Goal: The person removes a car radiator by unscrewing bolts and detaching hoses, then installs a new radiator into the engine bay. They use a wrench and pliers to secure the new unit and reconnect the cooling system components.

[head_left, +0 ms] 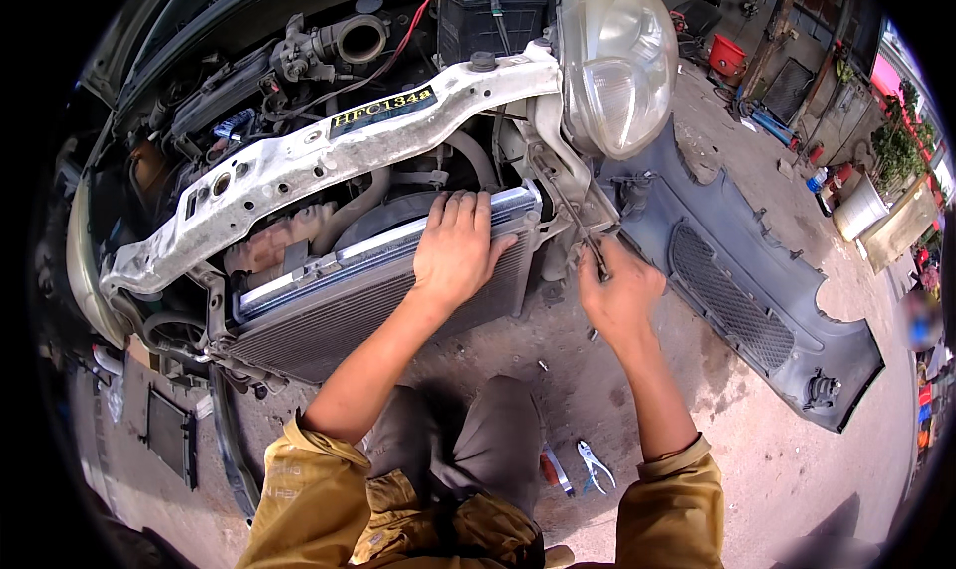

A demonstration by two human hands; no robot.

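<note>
A car radiator (329, 335) with dark fins and a bright metal top edge leans at the open front of a car. My left hand (456, 250) lies against its right part, the fingers curled over the top edge and the thumb out to the side. My right hand (622, 295) is closed around a thin metal rod (570, 213), just right of the radiator. The rod runs up toward the bracket beneath the headlight (619, 81). Its lower end is partly hidden by my fingers. Above the radiator spans a worn silver crossbeam (289, 161).
A grey bumper cover (712, 211) with a mesh grille lies on the ground at the right. Pliers (595, 466) and a red-handled tool (556, 469) lie near my knees. Behind the crossbeam are hoses and a black battery (490, 19). A red bucket (727, 56) stands far right.
</note>
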